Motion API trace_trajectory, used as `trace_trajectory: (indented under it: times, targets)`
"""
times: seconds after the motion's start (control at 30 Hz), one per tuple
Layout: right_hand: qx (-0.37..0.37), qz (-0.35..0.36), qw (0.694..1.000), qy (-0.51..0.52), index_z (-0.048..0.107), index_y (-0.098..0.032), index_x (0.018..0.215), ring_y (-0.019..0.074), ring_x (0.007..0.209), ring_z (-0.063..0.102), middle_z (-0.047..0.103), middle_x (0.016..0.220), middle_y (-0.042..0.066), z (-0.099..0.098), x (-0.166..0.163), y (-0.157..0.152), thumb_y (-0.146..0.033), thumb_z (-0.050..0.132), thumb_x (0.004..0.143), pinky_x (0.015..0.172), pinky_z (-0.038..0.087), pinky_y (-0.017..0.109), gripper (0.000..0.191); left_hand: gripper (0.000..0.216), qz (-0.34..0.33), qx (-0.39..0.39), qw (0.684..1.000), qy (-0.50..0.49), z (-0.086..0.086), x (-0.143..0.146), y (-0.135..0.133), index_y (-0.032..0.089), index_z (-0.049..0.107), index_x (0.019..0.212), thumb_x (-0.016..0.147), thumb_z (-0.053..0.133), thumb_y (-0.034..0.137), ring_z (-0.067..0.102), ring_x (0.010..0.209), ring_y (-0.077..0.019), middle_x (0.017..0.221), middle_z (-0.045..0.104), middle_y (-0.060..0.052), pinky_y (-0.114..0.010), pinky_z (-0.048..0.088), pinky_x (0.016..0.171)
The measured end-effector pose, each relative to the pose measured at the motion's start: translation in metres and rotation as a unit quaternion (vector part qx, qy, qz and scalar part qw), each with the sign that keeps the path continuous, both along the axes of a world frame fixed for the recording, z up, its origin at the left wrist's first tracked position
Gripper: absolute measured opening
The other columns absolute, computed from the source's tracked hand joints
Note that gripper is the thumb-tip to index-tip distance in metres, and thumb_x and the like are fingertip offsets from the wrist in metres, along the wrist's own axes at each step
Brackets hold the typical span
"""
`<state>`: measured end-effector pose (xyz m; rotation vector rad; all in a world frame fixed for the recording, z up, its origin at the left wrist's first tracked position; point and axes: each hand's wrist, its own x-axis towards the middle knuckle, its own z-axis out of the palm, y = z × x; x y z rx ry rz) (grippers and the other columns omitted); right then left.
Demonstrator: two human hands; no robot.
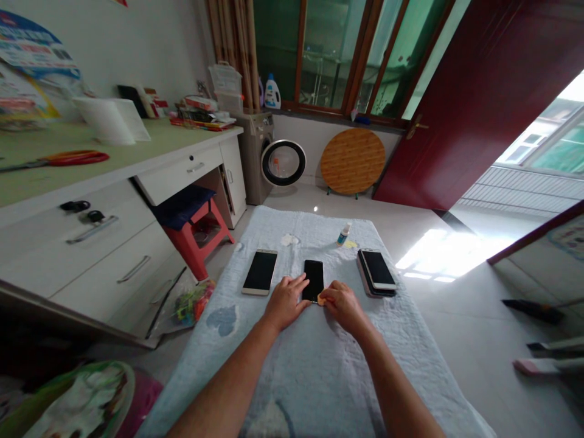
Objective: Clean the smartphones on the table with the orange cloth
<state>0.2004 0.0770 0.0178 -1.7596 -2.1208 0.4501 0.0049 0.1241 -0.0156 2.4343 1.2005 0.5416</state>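
A black phone (314, 277) lies face up in the middle of a pale blue towel (301, 365). My left hand (285, 301) rests flat beside its left edge, fingers spread and touching it. My right hand (342, 304) is closed on a small yellowish pad (322, 300) pressed at the phone's lower right corner. A gold phone (260, 271) lies to the left. A stack of phones (376, 271) lies to the right.
A small spray bottle (344, 235), a yellow cloth (350, 244) and white wipes (289, 239) sit at the towel's far end. White desk drawers (91, 243) and a red stool (196, 234) stand left. A washing machine (262, 155) and round board (352, 160) are behind.
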Motion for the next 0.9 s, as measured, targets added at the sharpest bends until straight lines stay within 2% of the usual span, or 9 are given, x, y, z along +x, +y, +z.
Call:
trace_trajectory:
  times: [0.17,0.33,0.43,0.6,0.73,0.9]
  targets:
    - [0.016,0.007,1.0,0.004,0.073,-0.023,0.084,0.0146,0.084,0.054,0.059,0.087,0.003,-0.002,-0.021,0.007,-0.009,0.054,0.081,0.08,0.037,0.024,0.024,0.053,-0.005,0.004,1.0,-0.008,-0.001,-0.001,0.0,0.023,0.05,0.134,0.085,0.061,0.041,0.049,0.116,-0.0253,0.144,0.047,-0.005,-0.04,0.039,0.101]
    - [0.031,-0.011,0.999,0.005,0.072,-0.024,0.086,0.0154,0.086,0.054,0.059,0.089,0.004,-0.011,-0.034,0.022,-0.012,0.054,0.082,0.081,0.037,0.023,0.021,0.069,0.021,-0.008,1.0,-0.019,-0.003,-0.001,0.0,0.021,0.035,0.143,0.082,0.064,0.036,0.053,0.11,-0.0238,0.123,0.06,-0.009,-0.037,0.042,0.095]
    - [0.032,-0.039,0.999,0.001,0.072,-0.024,0.084,0.0155,0.085,0.053,0.059,0.09,0.004,-0.014,-0.031,0.037,-0.013,0.054,0.083,0.08,0.036,0.024,0.021,0.073,0.031,-0.017,0.999,-0.019,-0.004,-0.001,0.0,0.021,0.031,0.144,0.081,0.065,0.036,0.053,0.111,-0.0242,0.119,0.06,-0.009,-0.037,0.042,0.095]
    - [0.03,-0.11,0.993,-0.023,0.074,-0.023,0.091,0.0166,0.088,0.053,0.061,0.093,0.005,-0.016,-0.016,0.067,-0.016,0.053,0.084,0.081,0.035,0.025,0.023,0.068,0.038,-0.038,0.998,-0.019,-0.003,-0.001,0.0,0.021,0.038,0.14,0.08,0.065,0.038,0.053,0.111,-0.0253,0.118,0.06,-0.01,-0.038,0.042,0.095]
    - [0.029,-0.16,0.986,-0.048,0.074,-0.022,0.097,0.0174,0.091,0.054,0.062,0.096,0.007,-0.017,-0.013,0.087,-0.019,0.051,0.086,0.083,0.034,0.025,0.025,0.061,0.013,-0.038,0.998,-0.037,0.001,-0.001,0.0,0.023,0.045,0.136,0.079,0.066,0.031,0.05,0.113,-0.0245,0.134,0.055,-0.006,-0.038,0.04,0.098]
    - [0.026,-0.144,0.987,-0.063,0.074,-0.024,0.097,0.0186,0.092,0.052,0.061,0.098,0.007,-0.019,-0.028,0.103,-0.021,0.05,0.087,0.084,0.033,0.027,0.025,0.051,0.009,-0.043,0.998,-0.037,0.005,-0.001,-0.001,0.026,0.054,0.127,0.078,0.067,0.027,0.049,0.111,-0.0256,0.141,0.05,-0.002,-0.042,0.04,0.1]
